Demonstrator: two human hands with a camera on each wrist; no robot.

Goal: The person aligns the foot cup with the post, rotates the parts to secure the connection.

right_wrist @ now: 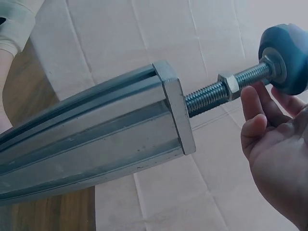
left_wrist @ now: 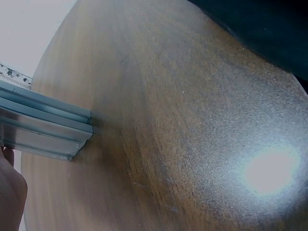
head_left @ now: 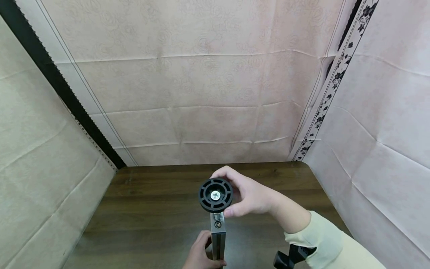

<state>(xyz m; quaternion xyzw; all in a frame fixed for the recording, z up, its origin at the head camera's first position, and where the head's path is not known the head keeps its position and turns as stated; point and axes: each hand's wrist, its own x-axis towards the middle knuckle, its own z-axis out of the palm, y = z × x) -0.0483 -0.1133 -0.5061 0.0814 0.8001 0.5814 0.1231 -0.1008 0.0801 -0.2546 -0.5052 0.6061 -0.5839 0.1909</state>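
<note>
A silver aluminium profile (head_left: 218, 243) stands upright on the wooden table, its lower end showing in the left wrist view. My left hand (head_left: 200, 256) grips it from the left, fingers wrapped about its side. From the end plate (right_wrist: 177, 110) rises a threaded rod (right_wrist: 208, 99) carrying a hex nut (right_wrist: 229, 86). At the rod's tip is a black round levelling foot (head_left: 215, 195) with a screw in its middle. My right hand (head_left: 250, 194) holds this foot by its rim, forefinger behind and thumb at the near side. Several fingers curl close by the rod in the right wrist view.
The brown wooden table (head_left: 141, 216) lies beneath. Pale cloth walls (head_left: 208, 82) hang at the back and both sides, meeting the table's edges. Black wrist gear (head_left: 292, 256) sits under the right sleeve. A bright glare (left_wrist: 272, 168) shows on the tabletop.
</note>
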